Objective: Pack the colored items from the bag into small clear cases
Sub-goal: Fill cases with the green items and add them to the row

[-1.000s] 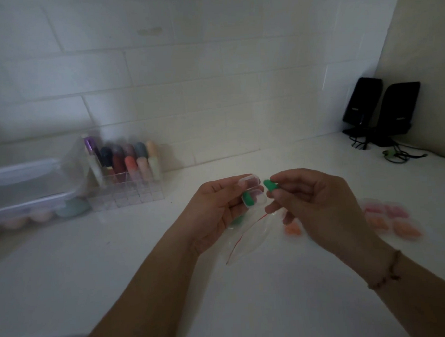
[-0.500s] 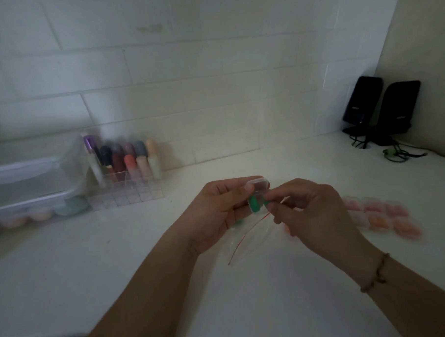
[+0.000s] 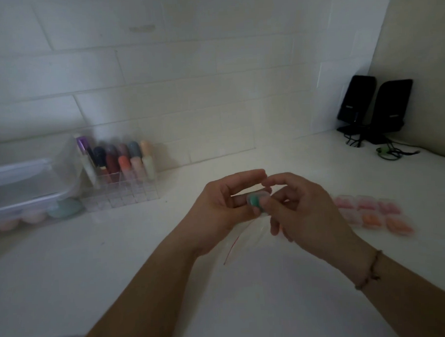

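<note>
The white desk (image 3: 118, 262) carries everything. Far to the left of the left hand (image 3: 218, 209) sits a lidded clear storage box (image 3: 30, 181), with a clear grid organizer (image 3: 120, 183) of colored tubes beside it. Well beyond the right hand (image 3: 302, 210), in the corner, stand two black speakers (image 3: 374, 105).

Just right of the right hand lies a cluster of filled cases (image 3: 371, 212), pink and orange inside, so a good part of the packing looks done. Below and between the hands hangs the clear zip bag (image 3: 245, 241) with a red seal line; it looks nearly or wholly empty, though the blur makes that uncertain.

Between the two hands is the small clear case (image 3: 258, 201) with a green item (image 3: 256, 200) inside. The left hand holds it with curled fingers and thumb, and the right hand's fingertips (image 3: 268, 184) pinch its top edge, likely pressing the lid closed. What probably remains is setting this case with the others.
</note>
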Motion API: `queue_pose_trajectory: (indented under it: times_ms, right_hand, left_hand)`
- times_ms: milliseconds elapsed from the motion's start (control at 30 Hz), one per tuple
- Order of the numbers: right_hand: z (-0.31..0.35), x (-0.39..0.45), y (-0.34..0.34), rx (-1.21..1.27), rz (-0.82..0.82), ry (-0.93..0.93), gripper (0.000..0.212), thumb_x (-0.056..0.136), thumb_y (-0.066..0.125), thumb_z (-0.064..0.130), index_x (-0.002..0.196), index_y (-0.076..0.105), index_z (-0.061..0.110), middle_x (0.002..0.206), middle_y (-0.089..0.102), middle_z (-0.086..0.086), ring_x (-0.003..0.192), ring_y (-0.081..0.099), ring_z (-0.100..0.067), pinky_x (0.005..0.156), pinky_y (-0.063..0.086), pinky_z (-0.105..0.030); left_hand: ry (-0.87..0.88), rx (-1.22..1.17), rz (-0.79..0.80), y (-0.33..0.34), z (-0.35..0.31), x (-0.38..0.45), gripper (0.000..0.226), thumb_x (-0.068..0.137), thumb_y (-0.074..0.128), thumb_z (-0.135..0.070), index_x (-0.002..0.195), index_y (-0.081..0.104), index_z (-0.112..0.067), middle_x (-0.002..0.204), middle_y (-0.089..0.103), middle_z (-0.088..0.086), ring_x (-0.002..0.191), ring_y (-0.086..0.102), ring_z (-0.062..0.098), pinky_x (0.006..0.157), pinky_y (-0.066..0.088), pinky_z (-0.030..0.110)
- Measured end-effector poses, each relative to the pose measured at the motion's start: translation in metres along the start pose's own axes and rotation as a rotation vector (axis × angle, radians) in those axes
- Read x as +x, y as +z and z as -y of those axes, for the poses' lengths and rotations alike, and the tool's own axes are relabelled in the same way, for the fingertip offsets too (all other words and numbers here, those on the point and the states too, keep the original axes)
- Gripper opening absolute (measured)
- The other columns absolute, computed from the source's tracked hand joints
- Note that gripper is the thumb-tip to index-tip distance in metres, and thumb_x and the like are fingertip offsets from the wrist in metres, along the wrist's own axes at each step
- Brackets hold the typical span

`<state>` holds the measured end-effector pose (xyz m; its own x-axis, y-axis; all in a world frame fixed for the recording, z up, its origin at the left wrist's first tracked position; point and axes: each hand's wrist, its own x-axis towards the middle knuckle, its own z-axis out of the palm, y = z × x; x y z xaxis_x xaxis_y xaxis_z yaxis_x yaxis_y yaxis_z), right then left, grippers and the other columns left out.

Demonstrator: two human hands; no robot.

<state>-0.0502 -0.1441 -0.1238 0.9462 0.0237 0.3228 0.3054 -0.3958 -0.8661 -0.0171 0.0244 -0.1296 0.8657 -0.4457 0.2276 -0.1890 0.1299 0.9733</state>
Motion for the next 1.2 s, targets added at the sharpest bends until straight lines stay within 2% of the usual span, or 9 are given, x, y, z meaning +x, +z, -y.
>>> queue_pose_trajectory:
  times_ms: [233, 333, 433, 567, 667, 733, 933, 1067, 1200]
  right_hand:
    - [0.007, 0.002, -0.012, 0.078, 0.014, -0.1, 0.02, 0.092, 0.063, 0.015, 0.105, 0.054, 0.027, 0.064, 0.064, -0.001, 0.049, 0.056, -0.013, 0.049, 0.044, -0.025]
    - [0.015, 0.011, -0.048, 0.132, -0.091, -0.063, 0.01, 0.093, 0.061, 0.011, 0.096, 0.058, 0.02, 0.062, 0.067, -0.004, 0.048, 0.058, -0.015, 0.048, 0.044, -0.025]
    - [0.006, 0.002, -0.09, 0.177, -0.143, -0.006, 0.007, 0.094, 0.059, 0.009, 0.094, 0.062, 0.015, 0.067, 0.069, -0.011, 0.058, 0.06, -0.026, 0.054, 0.049, -0.034]
    - [-0.025, -0.036, -0.118, -0.077, -0.053, 0.138, 0.009, 0.093, 0.059, 0.011, 0.095, 0.063, 0.018, 0.064, 0.07, -0.006, 0.051, 0.059, -0.018, 0.057, 0.05, -0.033]
    - [-0.051, -0.058, -0.124, -0.362, -0.118, 0.13, 0.004, 0.091, 0.062, 0.019, 0.093, 0.061, 0.022, 0.055, 0.065, 0.005, 0.048, 0.057, -0.004, 0.053, 0.041, -0.012]
    - [-0.062, -0.066, -0.122, -0.503, -0.198, 0.103, 0.007, 0.089, 0.064, 0.022, 0.09, 0.058, 0.025, 0.059, 0.063, 0.008, 0.056, 0.058, -0.003, 0.055, 0.04, -0.009]
    - [-0.074, -0.065, -0.11, -0.637, -0.181, 0.037, 0.013, 0.091, 0.06, 0.032, 0.082, 0.052, 0.026, 0.066, 0.056, 0.006, 0.065, 0.054, -0.017, 0.063, 0.047, -0.035]
    - [-0.071, -0.064, -0.11, -0.619, -0.209, 0.033, 0.021, 0.093, 0.056, 0.038, 0.076, 0.05, 0.028, 0.06, 0.046, 0.01, 0.062, 0.052, -0.017, 0.06, 0.043, -0.031]
    - [-0.055, -0.067, -0.148, -0.622, -0.442, 0.058, 0.016, 0.092, 0.057, 0.039, 0.079, 0.057, 0.031, 0.065, 0.054, 0.013, 0.061, 0.05, -0.01, 0.058, 0.038, -0.025]
  left_hand:
    - [0.181, -0.032, 0.011, 0.007, 0.001, 0.0, 0.058, 0.081, 0.062, 0.015, 0.134, 0.05, -0.004, 0.137, 0.058, 0.008, 0.123, 0.058, 0.027, 0.099, 0.049, 0.038]
    - [0.444, 0.362, -0.101, 0.012, 0.008, -0.002, 0.042, 0.084, 0.069, -0.005, 0.125, 0.059, -0.005, 0.129, 0.062, 0.008, 0.121, 0.059, 0.02, 0.101, 0.049, 0.038]
    - [0.722, 0.838, -0.159, 0.015, 0.015, -0.002, 0.022, 0.085, 0.067, -0.004, 0.107, 0.07, -0.006, 0.12, 0.065, 0.004, 0.114, 0.061, 0.014, 0.096, 0.05, 0.034]
    - [0.862, 1.196, 0.028, 0.044, 0.019, -0.001, 0.023, 0.087, 0.062, -0.009, 0.109, 0.069, -0.009, 0.122, 0.064, 0.008, 0.11, 0.059, 0.024, 0.094, 0.047, 0.033]
    - [0.782, 1.309, 0.111, 0.069, 0.022, 0.007, 0.03, 0.086, 0.066, -0.021, 0.116, 0.065, -0.018, 0.121, 0.063, 0.004, 0.108, 0.059, 0.025, 0.09, 0.048, 0.034]
    - [0.677, 1.313, 0.147, 0.086, 0.022, 0.015, 0.031, 0.085, 0.065, -0.031, 0.115, 0.067, -0.022, 0.118, 0.064, 0.001, 0.105, 0.06, 0.024, 0.089, 0.049, 0.035]
    - [0.476, 1.336, 0.19, 0.118, 0.03, 0.035, 0.031, 0.083, 0.056, -0.037, 0.107, 0.07, -0.022, 0.11, 0.068, -0.003, 0.101, 0.061, 0.022, 0.087, 0.051, 0.039]
    - [0.449, 1.2, 0.124, 0.133, 0.033, 0.038, 0.031, 0.082, 0.049, -0.029, 0.1, 0.072, -0.018, 0.106, 0.069, -0.002, 0.099, 0.061, 0.019, 0.092, 0.047, 0.031]
    - [0.423, 1.074, 0.126, 0.165, 0.027, 0.055, 0.03, 0.08, 0.053, -0.022, 0.104, 0.07, -0.017, 0.107, 0.068, -0.003, 0.102, 0.059, 0.016, 0.095, 0.044, 0.028]
